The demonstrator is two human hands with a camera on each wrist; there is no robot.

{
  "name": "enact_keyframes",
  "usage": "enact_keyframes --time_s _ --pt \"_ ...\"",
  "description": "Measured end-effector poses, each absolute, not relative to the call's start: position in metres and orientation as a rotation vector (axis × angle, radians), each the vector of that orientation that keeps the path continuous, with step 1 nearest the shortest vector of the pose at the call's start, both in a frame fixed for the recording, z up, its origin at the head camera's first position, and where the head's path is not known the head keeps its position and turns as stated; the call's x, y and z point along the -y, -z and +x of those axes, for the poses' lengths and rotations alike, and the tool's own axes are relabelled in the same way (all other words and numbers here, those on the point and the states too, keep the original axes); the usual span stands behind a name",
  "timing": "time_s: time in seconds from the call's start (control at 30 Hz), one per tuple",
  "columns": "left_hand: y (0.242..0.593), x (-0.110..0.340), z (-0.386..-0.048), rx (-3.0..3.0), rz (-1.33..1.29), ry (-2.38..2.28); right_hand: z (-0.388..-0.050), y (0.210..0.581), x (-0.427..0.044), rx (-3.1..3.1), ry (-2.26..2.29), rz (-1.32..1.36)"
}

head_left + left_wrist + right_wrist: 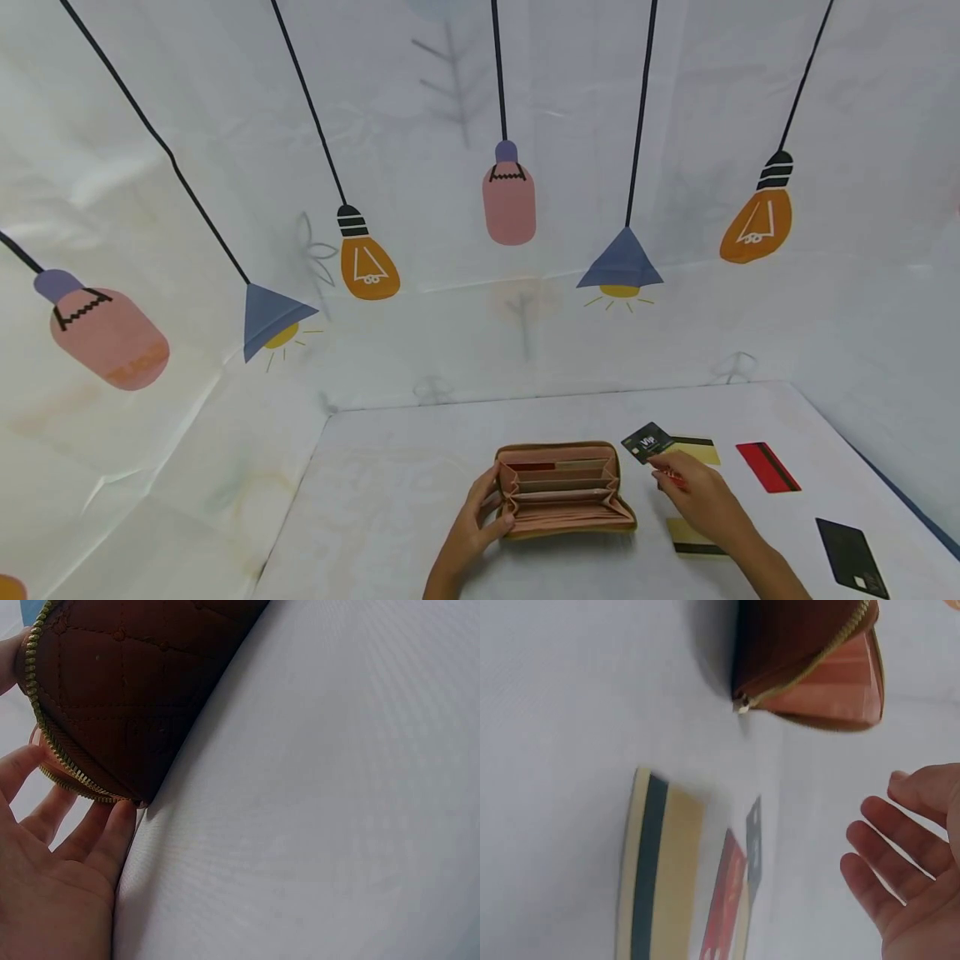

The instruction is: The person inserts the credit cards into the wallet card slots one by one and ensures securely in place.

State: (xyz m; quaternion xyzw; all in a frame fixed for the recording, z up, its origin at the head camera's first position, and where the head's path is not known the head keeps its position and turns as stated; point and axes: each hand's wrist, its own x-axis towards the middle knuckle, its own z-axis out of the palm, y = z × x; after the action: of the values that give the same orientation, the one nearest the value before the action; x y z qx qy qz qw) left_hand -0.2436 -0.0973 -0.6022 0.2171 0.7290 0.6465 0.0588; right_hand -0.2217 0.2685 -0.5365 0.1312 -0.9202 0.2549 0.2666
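Note:
An unzipped brown quilted wallet [566,525] lies on the table, its pinkish compartments facing up. A red strip and a tan strip show in its back slots. My left hand [472,529] grips the wallet's left end, thumb on the near edge and fingers behind; the gold zipper [79,774] runs beside them. My right hand [701,496] hovers over cards to the right, fingers apart and holding nothing in the right wrist view. Near its fingertips is a black VIP card [647,442]. Partly covered by the hand are a red card [724,900] and a yellow striped card [693,540].
Another yellow striped card [701,451] lies behind the right hand. Farther right are a red card with a dark stripe [768,467] and a black card [852,554]. The white table [390,467] meets a white sheet printed with lamps [435,350] at the back.

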Motion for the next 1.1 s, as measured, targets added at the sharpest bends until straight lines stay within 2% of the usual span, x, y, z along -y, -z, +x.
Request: enact_keyframes --time_s 0.57,1.1 --pt "0.603 0.097 -0.244 -2.219 0.653 -1.929 -0.197 0.547 -0.316 3.013 -0.824 0.049" --pt "0.605 0.098 -0.244 -2.203 0.669 -1.961 -0.188 0.57 -0.337 3.206 -0.816 -0.031"
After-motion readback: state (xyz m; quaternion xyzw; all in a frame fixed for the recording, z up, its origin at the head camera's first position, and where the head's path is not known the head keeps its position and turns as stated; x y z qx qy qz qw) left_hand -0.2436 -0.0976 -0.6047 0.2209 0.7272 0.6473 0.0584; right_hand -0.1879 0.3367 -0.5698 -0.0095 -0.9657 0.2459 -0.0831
